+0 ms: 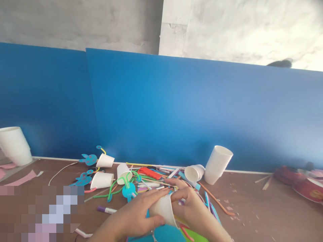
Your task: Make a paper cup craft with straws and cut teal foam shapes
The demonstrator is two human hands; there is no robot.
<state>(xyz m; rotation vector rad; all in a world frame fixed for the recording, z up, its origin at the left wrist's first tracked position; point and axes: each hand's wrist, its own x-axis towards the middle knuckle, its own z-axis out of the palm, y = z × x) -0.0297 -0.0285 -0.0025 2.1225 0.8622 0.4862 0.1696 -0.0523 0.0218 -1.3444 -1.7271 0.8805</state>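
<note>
Head view shows the left hand curled around a tilted white cup above blue paper on the worktop; the right hand, half-curled, is at the cup's rim, its grip unclear.

The bench is backed by a partition. Above sheets at the front, a cup is held in the left hand, and the right hand is set at its rim. Behind, a heap of straws and pens is flanked by cup figures on the left and a cup stack on the right. A marker is laid left of the left hand.
</note>
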